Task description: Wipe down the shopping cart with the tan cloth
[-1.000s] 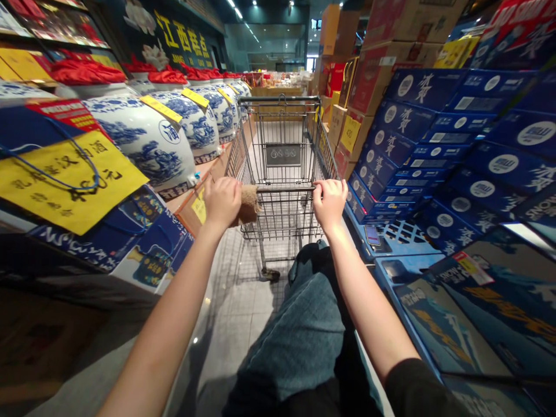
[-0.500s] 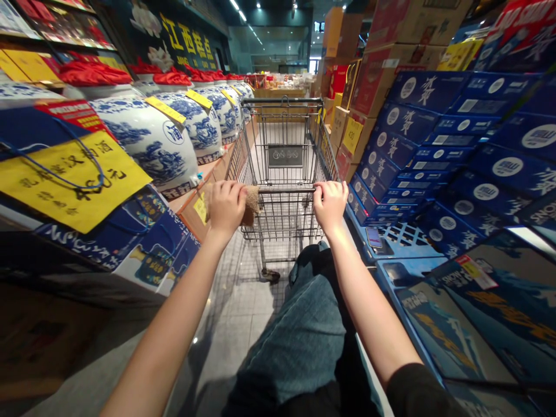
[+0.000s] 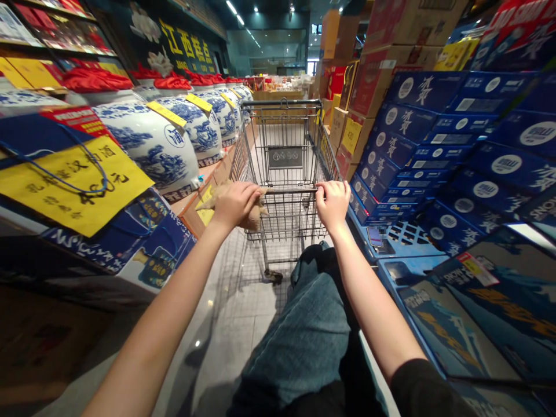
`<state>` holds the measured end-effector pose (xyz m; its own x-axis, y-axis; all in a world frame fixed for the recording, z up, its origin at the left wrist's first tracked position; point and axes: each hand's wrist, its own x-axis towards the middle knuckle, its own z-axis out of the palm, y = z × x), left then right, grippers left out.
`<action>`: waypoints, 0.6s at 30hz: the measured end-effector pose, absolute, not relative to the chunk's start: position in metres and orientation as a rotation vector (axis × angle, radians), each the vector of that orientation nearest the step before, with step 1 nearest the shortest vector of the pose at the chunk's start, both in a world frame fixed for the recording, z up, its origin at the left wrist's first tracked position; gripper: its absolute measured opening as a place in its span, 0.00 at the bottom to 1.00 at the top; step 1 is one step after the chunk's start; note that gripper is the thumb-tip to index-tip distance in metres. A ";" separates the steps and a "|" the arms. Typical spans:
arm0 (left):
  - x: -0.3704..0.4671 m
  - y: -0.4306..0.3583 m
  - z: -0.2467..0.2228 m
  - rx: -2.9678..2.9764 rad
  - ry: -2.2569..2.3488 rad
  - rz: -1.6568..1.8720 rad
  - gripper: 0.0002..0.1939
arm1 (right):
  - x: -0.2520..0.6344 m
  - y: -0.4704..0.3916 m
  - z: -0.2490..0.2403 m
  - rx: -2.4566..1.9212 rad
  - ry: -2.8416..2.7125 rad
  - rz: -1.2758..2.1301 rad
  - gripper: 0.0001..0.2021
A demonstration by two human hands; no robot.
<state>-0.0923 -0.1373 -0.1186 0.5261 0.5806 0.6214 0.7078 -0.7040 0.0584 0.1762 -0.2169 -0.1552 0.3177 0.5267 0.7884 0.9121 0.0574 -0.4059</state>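
Observation:
Ahead of me stands a wire shopping cart, its basket showing bare mesh. My left hand is closed on a tan, rough-textured cloth laid over the left part of the cart's handlebar. The cloth hangs below the fingers and sticks out to the left. At the bar's right end my right hand is closed, with its fingers over the bar. Both palms are turned down, so the undersides of the fingers are hidden.
Blue-and-white jars with red cloth tops line the left side, beside a yellow price sign. Stacked blue cartons rise on the right above a blue plastic pallet. Tall brown boxes stand farther along.
My left hand has slid slightly right along the handlebar, and the cloth has shifted and bunched under it. My right hand stays on the bar, and the cart has hardly moved.

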 end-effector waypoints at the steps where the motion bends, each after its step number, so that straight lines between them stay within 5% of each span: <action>1: -0.101 -0.132 -0.119 -2.535 -1.125 -0.973 0.22 | 0.176 -0.217 -0.155 -1.597 -1.343 -0.493 0.13; 7: -0.107 -0.122 -0.135 -2.247 -1.436 -1.304 0.19 | 0.168 -0.216 -0.156 -1.575 -1.330 -0.469 0.13; 15: -0.093 -0.135 -0.136 -2.523 -1.082 -1.061 0.17 | 0.171 -0.216 -0.155 -1.593 -1.314 -0.466 0.13; 18: -0.108 -0.124 -0.136 -2.441 -1.210 -1.251 0.20 | 0.172 -0.216 -0.155 -1.578 -1.338 -0.462 0.13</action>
